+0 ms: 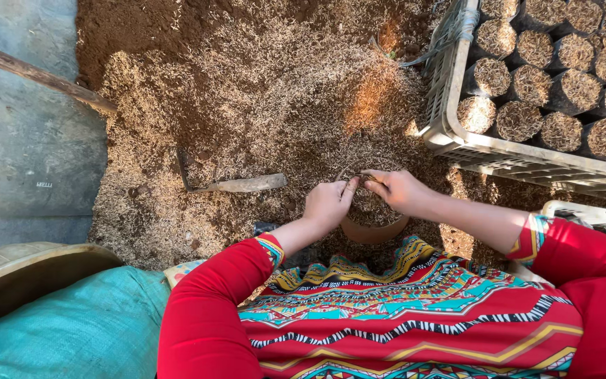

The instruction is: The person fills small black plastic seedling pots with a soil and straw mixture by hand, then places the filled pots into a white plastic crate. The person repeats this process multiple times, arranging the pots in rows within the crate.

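Observation:
My left hand (327, 202) and my right hand (400, 189) meet over a small round bag (372, 210) filled with a brown husk and soil mix. Both hands pinch the bag's thin dark rim at its top edge, fingers closed on it. The bag stands upright in front of my knees, at the near edge of a large heap of husk and soil mix (261, 105). My sleeves are red and my lap is covered by a patterned red cloth.
A grey plastic crate (457, 140) at the upper right holds several filled bags. A small trowel (236, 185) lies on the heap to the left. A wooden handle (36, 74) crosses the concrete at the far left. A green sack (71, 330) lies at the lower left.

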